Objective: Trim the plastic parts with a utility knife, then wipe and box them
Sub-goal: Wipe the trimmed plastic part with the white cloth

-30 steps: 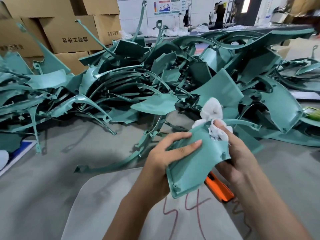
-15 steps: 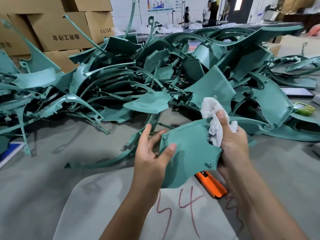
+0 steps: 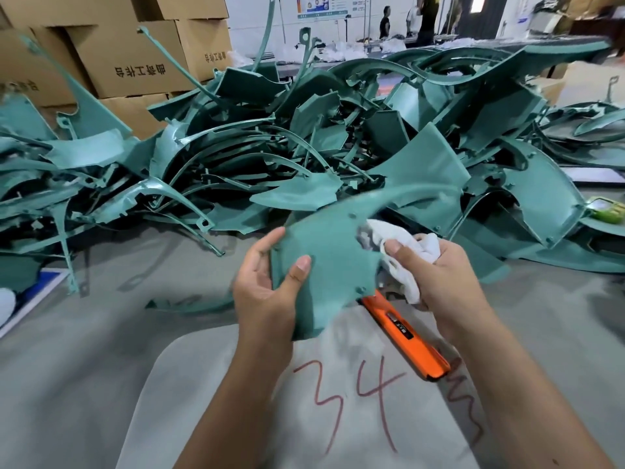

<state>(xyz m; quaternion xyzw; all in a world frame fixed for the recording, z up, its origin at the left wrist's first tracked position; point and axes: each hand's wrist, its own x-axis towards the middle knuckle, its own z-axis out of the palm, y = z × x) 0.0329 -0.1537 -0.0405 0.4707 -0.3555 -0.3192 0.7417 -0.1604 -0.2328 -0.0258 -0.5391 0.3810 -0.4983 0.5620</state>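
Stage of work: wiping is judged to be under way on one green plastic part [image 3: 324, 262], which is held up above the counter [image 3: 84, 333] in front of the person. Trimming of this piece is presumed finished, since the orange utility knife [image 3: 406, 336] is laid down on the counter below the part and is gripped by neither hand. Boxing is not yet done. A large heap of green parts [image 3: 304, 143] is piled on the far side of the counter, so much work is judged to be left; cardboard boxes [image 3: 135, 62] are stacked behind it.

Left hand [image 3: 267, 286]: the part's left edge is gripped, with the thumb pressed on the near face and the fingers curled behind.

Right hand [image 3: 439, 275]: a bunched white cloth [image 3: 399, 252] is clamped between thumb and curled fingers and is pressed against the part's right edge.

Surface below: a pale sheet [image 3: 220, 401] marked with red numerals is laid under both forearms.
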